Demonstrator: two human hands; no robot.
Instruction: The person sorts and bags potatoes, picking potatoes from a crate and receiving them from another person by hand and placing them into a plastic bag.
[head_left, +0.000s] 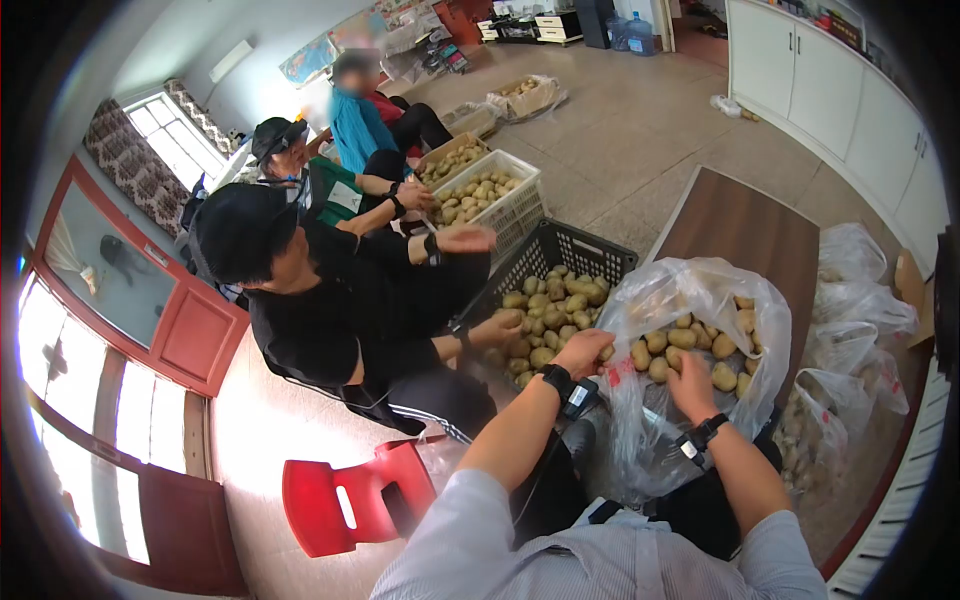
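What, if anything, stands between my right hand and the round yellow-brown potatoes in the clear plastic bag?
Nothing visible: your right hand is at the open mouth of the bag, right up against the potatoes. The bag's crumpled plastic rises around them, but none shows between them and your fingertips.

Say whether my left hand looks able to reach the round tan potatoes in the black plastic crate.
Probably yes: the left hand is close to the crate, whose open top leaves the potatoes exposed, though a co-worker's hand nearby may crowd it.
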